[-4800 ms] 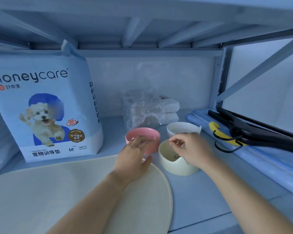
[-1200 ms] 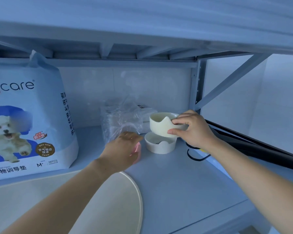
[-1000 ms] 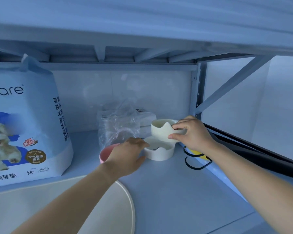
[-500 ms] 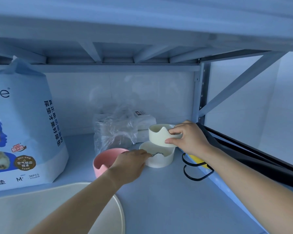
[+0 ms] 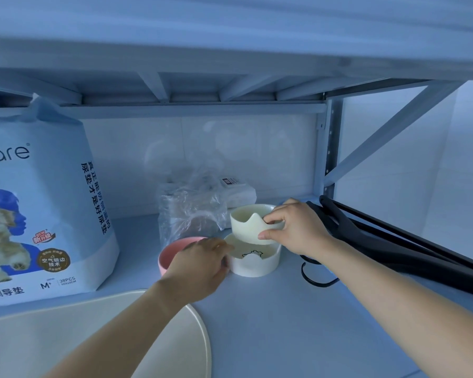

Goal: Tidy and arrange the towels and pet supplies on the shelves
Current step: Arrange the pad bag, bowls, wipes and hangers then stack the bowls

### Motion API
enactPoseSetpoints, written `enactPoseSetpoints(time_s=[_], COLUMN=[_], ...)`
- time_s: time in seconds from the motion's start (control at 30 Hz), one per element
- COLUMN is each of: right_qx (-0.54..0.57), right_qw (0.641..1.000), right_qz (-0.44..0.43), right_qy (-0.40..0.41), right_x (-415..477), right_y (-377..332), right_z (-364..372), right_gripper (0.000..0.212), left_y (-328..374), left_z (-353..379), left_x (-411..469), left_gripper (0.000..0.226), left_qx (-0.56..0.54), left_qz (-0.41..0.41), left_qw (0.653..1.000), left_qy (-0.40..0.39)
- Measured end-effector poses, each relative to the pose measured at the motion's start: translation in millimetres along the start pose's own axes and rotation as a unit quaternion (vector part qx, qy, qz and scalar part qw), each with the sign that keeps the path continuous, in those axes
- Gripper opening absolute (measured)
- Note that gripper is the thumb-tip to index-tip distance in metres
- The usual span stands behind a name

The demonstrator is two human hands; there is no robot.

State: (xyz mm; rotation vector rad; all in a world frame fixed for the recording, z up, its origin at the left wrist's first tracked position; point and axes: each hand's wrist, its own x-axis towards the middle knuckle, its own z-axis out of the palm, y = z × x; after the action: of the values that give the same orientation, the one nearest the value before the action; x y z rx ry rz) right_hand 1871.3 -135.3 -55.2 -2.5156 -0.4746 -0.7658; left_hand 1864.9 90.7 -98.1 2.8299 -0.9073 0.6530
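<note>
Three pet bowls sit near the back of the blue shelf [image 5: 271, 323]. My right hand [image 5: 298, 229] grips a cream bowl [image 5: 250, 223] by its rim, tilted and held just above a white bowl [image 5: 253, 261] that stands on the shelf. A pink bowl [image 5: 172, 253] stands to the left of the white one. My left hand [image 5: 200, 264] lies over the pink bowl's right rim, its fingertips at the white bowl's edge; whether the fingers curl round the pink rim is hidden.
A large pet-pad bag [image 5: 38, 200] stands at the left. A crumpled clear plastic pack [image 5: 191, 208] and white folded towels [image 5: 238, 192] lie behind the bowls. Black hangers [image 5: 393, 241] lie at the right, a cream oval mat [image 5: 93, 336] in front.
My right hand has lifted the cream bowl over the white bowl and holds it slightly lower than half a second ago. My left hand stays at the pink bowl. The view has shifted a little.
</note>
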Motion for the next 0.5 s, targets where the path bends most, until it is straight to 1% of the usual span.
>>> enactPoseSetpoints(time_s=[0.07,0.13,0.2,0.3,0.4,0.5], right_qx=[-0.022,-0.052,-0.073,-0.099,-0.127,-0.149], right_qw=[1.000,0.998,0.997,0.994,0.988,0.983], right_qz=[-0.012,-0.025,-0.029,-0.019,-0.017,-0.025], right_qy=[-0.007,-0.017,-0.024,-0.048,-0.084,-0.103], right_x=[1,2,2,2,1,2], right_y=[-4,-8,-14,-21,-22,-23], right_z=[2,4,7,9,9,7], right_gripper=[0.029,0.035,0.040,0.042,0.042,0.041], left_y=[-5,-10,-14,-19,-22,-22], left_z=[-4,-9,-13,-16,-15,-10], left_x=[-6,-12,-18,-25,-31,-36], left_gripper=[0.034,0.034,0.037,0.038,0.029,0.014], left_qx=[0.016,0.007,-0.003,-0.004,-0.027,-0.037], left_qz=[-0.025,-0.053,-0.070,-0.097,-0.126,-0.124], left_qw=[0.999,0.998,0.997,0.995,0.992,0.992], left_qy=[0.022,0.033,0.023,-0.006,-0.006,-0.008])
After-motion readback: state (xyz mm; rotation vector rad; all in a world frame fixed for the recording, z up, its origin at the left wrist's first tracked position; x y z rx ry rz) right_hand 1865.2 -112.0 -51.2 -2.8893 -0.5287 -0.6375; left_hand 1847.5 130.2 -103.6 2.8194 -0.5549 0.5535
